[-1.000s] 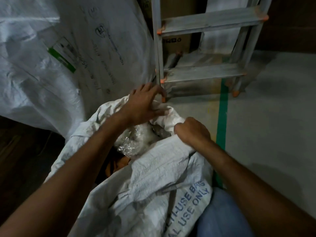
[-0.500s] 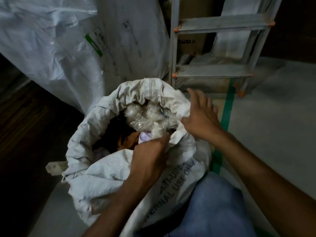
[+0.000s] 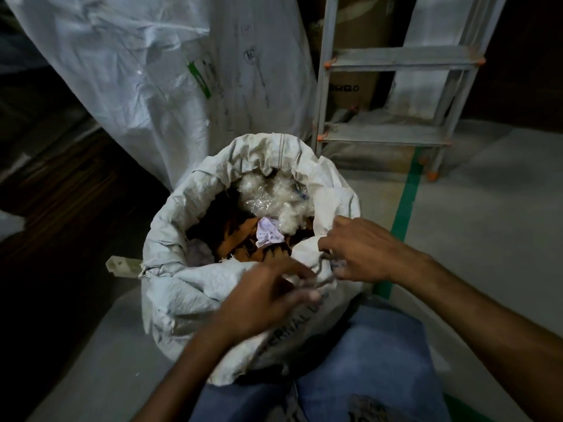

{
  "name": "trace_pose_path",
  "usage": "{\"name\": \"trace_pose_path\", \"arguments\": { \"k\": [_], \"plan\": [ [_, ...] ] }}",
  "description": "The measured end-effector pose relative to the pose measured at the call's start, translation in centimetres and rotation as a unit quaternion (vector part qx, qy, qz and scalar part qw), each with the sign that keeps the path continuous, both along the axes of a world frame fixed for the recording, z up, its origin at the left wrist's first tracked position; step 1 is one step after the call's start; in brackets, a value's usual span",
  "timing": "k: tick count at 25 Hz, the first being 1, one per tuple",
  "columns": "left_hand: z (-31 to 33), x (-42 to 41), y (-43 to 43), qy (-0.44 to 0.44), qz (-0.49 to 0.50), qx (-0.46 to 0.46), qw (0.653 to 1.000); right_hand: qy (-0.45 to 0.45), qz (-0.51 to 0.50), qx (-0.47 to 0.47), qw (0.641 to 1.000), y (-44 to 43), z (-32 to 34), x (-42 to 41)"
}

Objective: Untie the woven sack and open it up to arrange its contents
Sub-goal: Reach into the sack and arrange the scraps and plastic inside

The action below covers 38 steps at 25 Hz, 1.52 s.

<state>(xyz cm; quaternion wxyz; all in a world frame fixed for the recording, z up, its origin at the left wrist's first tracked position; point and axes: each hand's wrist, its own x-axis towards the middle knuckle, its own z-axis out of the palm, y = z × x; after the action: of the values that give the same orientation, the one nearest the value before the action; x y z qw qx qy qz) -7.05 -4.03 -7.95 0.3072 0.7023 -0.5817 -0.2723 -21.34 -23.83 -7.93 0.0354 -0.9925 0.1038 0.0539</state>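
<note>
A white woven sack [image 3: 182, 287] stands open on the floor in front of me, its rim rolled outward. Inside lie crumpled clear plastic [image 3: 271, 196], a pale lilac scrap [image 3: 269, 234] and orange-and-black cloth [image 3: 240, 242]. My left hand [image 3: 265, 300] is blurred over the near rim, fingers bent against the sack's fabric. My right hand [image 3: 362, 251] pinches the rim fold at the near right, beside the left hand. Blue print runs down the sack's front under my left wrist.
A large white bulk bag [image 3: 146, 71] rises behind the sack. A metal stepladder [image 3: 393, 135] with orange fittings stands at the back right, a cardboard box [image 3: 353, 86] behind it. Green tape [image 3: 405, 214] runs along the grey floor. My jeans-clad knee [image 3: 365, 360] is below the sack.
The sack's mouth has been spread wide and its rim rolled down. Both hands have come to the near right rim, the right one dropping from the far side to the fold.
</note>
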Motion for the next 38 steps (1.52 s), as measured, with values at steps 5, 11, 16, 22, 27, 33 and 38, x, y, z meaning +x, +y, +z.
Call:
{"name": "trace_pose_path", "arguments": {
  "k": [5,11,16,22,27,33,38],
  "plan": [
    [-0.4,4.8,-2.2,-0.318,-0.006,0.143,0.937,-0.049,0.022,-0.086,0.995,1.3,-2.2,0.2],
    [-3.2,1.5,-0.9,-0.376,0.017,0.068,0.924,0.031,0.099,-0.095,0.99,1.8,-1.0,2.2],
    [-3.5,-1.5,2.4,-0.369,0.097,-0.125,0.916,-0.141,0.069,-0.17,0.973,1.2,-2.6,1.5],
    [1.6,5.7,2.8,-0.159,-0.019,0.144,0.976,-0.27,0.006,-0.216,0.938,2.9,-5.4,-1.4],
    [-3.0,4.0,4.1,-0.408,-0.016,0.031,0.912,-0.176,0.025,-0.183,0.967,4.0,-3.4,-1.5],
    [-6.2,0.7,7.1,-0.501,0.052,-0.103,0.858,0.019,0.044,-0.039,0.998,6.1,0.5,0.0],
    [-5.3,-1.1,7.8,-0.456,0.078,-0.038,0.886,0.107,0.095,0.051,0.988,7.3,-2.1,3.4]
  ]
}}
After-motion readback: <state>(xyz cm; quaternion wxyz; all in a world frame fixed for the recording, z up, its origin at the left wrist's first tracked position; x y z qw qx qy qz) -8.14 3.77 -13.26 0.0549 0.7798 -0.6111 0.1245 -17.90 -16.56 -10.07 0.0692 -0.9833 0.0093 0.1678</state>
